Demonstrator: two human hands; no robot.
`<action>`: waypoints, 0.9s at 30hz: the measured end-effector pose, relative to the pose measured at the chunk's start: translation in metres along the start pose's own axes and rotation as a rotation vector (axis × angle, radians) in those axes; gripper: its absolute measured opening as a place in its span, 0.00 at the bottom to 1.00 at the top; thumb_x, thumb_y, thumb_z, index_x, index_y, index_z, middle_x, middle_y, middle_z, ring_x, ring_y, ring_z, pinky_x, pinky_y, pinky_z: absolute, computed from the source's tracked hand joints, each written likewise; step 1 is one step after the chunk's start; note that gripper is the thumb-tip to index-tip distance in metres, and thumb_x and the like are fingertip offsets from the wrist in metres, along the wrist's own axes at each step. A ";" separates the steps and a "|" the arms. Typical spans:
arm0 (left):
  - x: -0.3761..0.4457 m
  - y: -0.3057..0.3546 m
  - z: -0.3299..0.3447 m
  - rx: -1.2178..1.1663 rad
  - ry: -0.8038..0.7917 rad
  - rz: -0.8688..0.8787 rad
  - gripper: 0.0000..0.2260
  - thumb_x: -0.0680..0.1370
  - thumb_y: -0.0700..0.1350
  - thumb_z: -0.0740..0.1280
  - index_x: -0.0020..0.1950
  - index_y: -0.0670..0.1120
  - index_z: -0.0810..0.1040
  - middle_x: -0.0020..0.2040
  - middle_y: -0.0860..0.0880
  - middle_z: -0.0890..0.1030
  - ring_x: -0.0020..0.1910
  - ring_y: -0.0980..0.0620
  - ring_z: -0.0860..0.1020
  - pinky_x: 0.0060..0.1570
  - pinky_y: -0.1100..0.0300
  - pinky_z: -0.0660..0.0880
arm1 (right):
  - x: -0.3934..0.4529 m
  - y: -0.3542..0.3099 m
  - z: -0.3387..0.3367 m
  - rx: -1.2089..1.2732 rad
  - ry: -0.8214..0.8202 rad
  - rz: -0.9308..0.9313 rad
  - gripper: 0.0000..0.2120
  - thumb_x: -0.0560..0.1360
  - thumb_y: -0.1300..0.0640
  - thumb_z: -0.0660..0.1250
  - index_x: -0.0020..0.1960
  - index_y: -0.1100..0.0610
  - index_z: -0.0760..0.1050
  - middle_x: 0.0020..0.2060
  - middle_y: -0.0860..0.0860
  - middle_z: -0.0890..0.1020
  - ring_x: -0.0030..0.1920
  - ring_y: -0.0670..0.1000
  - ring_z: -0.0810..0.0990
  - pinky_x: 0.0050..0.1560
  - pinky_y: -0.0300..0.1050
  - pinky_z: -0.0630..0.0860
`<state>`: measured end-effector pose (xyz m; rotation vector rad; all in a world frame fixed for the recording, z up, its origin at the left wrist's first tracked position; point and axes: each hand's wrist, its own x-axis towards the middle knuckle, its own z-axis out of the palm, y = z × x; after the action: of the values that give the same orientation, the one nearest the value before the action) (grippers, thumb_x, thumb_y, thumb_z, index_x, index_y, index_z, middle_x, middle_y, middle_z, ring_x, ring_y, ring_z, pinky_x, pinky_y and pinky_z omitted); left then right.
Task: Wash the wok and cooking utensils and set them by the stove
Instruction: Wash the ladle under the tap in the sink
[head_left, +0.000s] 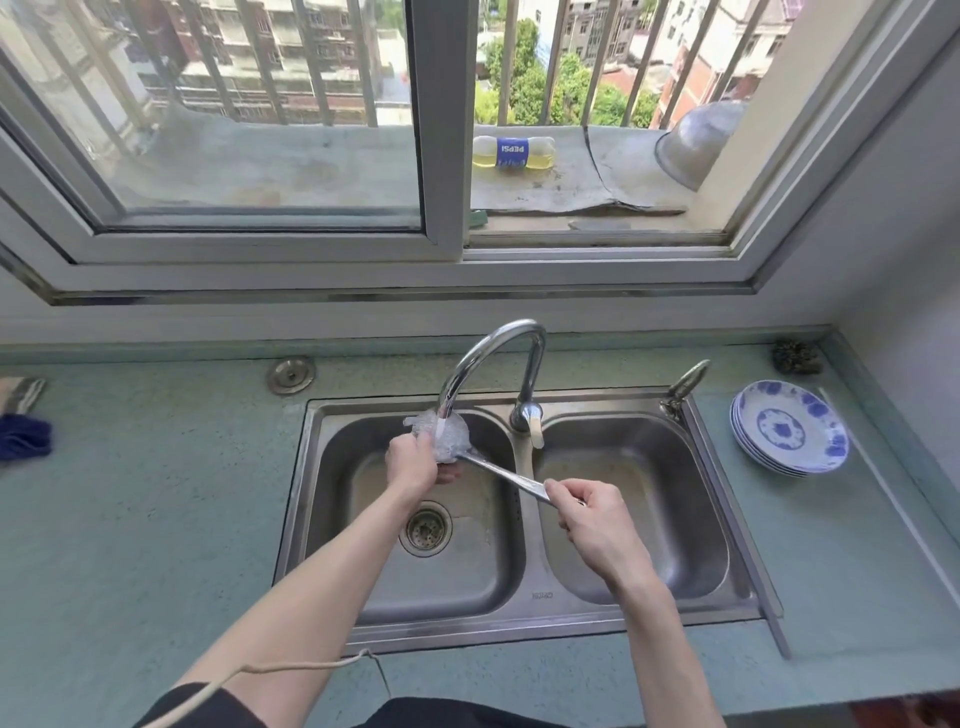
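A steel utensil with a long handle (501, 474) lies across the left basin of the double sink (524, 597). Its head (448, 439) sits under the running faucet (493, 358), with water splashing over it. My right hand (589, 512) grips the end of the handle above the divider between the basins. My left hand (415, 462) holds the utensil's head from the left, fingers curled around it. No wok is in view.
A stack of blue-and-white plates (789, 428) stands on the counter right of the sink, a scouring pad (796, 357) behind it. A dark blue cloth (23, 436) lies at far left. On the outside ledge are a Pepsi bottle (513, 151) and a metal bowl (696, 143).
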<state>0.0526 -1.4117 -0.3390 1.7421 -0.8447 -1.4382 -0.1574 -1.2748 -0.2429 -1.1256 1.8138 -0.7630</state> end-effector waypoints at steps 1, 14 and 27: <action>0.002 -0.001 0.000 0.008 -0.008 0.013 0.16 0.83 0.44 0.60 0.48 0.34 0.82 0.42 0.37 0.86 0.36 0.40 0.85 0.40 0.46 0.84 | 0.001 0.000 0.000 0.002 -0.003 0.004 0.25 0.76 0.41 0.63 0.37 0.63 0.67 0.28 0.48 0.65 0.32 0.50 0.62 0.37 0.51 0.60; 0.000 0.001 -0.015 0.092 -0.040 0.075 0.16 0.83 0.42 0.56 0.48 0.36 0.81 0.41 0.36 0.85 0.36 0.36 0.85 0.38 0.40 0.83 | 0.002 0.000 0.002 0.073 -0.028 0.061 0.23 0.80 0.46 0.65 0.37 0.65 0.72 0.28 0.48 0.67 0.31 0.50 0.63 0.37 0.48 0.61; -0.006 -0.013 -0.017 1.003 0.038 0.511 0.25 0.84 0.52 0.57 0.81 0.54 0.57 0.83 0.47 0.50 0.81 0.43 0.53 0.79 0.43 0.52 | -0.003 -0.005 0.009 0.084 -0.028 0.054 0.21 0.80 0.47 0.64 0.31 0.51 0.68 0.26 0.46 0.67 0.29 0.49 0.61 0.35 0.49 0.59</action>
<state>0.0695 -1.3982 -0.3446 1.9591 -2.0392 -0.6332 -0.1467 -1.2749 -0.2416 -1.0239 1.7655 -0.7806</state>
